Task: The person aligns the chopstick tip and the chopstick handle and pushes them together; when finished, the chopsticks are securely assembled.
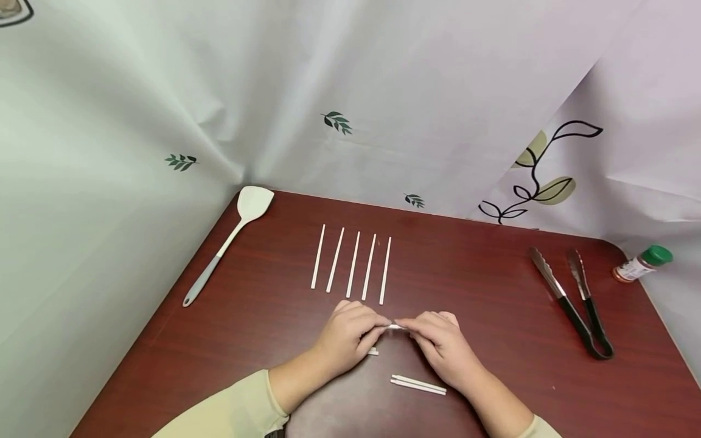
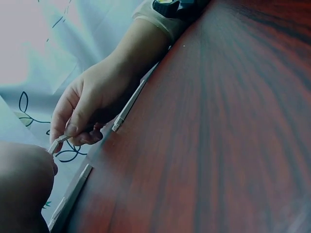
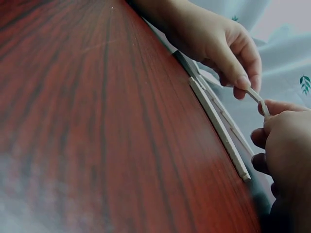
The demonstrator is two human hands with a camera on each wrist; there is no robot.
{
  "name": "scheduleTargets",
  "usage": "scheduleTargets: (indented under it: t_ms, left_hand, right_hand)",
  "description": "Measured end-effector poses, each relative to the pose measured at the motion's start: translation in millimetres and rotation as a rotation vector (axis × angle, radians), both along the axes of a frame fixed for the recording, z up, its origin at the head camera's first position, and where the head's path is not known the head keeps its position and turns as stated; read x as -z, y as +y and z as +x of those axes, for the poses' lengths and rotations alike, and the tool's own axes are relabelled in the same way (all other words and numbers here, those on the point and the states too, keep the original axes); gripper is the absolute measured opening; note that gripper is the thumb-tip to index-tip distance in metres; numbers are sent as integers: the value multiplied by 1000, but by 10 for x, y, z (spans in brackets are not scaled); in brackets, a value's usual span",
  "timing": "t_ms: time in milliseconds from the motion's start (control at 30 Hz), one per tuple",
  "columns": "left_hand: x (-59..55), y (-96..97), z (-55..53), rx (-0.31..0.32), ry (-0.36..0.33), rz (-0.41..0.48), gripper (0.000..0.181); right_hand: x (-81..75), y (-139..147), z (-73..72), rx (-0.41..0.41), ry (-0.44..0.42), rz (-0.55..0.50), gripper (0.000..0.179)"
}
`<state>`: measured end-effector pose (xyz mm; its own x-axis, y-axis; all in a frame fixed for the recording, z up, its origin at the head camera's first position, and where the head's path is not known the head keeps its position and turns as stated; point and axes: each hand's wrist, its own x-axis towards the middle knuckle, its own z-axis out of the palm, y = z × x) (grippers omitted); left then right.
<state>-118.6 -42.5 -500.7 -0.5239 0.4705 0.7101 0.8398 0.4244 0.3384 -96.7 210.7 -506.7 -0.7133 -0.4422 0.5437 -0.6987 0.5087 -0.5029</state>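
Both hands meet near the table's front, pinching one thin white stick (image 1: 394,326) between thumbs and fingers. My left hand (image 1: 350,334) has its left end and my right hand (image 1: 446,347) its right end. In the right wrist view the stick (image 3: 254,95) shows a kink between the hands; whether it has snapped through I cannot tell. Below the right hand lie two short white sticks (image 1: 418,384), side by side. Short stick ends (image 1: 373,351) show under the left hand, the rest hidden. Beyond the hands, several longer white sticks (image 1: 353,264) lie in a spaced row.
At the left edge of the dark red table (image 1: 465,274) lies a white spatula (image 1: 254,204) with a grey handle. Metal tongs (image 1: 572,310) with black handles lie spread on the right. A green-capped seasoning bottle (image 1: 635,267) stands at the far right corner. Patterned curtains (image 1: 383,121) enclose the back.
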Motion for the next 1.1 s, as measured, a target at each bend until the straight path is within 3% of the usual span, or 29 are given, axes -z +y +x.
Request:
scheduleTargets:
  t_ms: [233,400,667,833,1000,1100]
  left_hand:
    - [-4,-1,4,16,21,-12,9]
    - [-11,-7,2,15,28,-16,7]
    - [-12,-3,0,41,47,-10,11]
    - [-15,2,4,48,46,-9,12]
    - [-21,-2,9,61,30,8,12]
    - [-18,1,13,68,24,10,12]
  right_hand:
    - [-4,-7,-20,3,111,21,36]
    - [-25,-8,-18,20,99,6,25]
    - [-26,3,-2,1,93,-28,26]
    - [-28,-2,2,-19,131,-13,27]
    - [-40,-22,5,-26,162,-7,17]
    - [-44,-32,5,-31,178,-14,25]
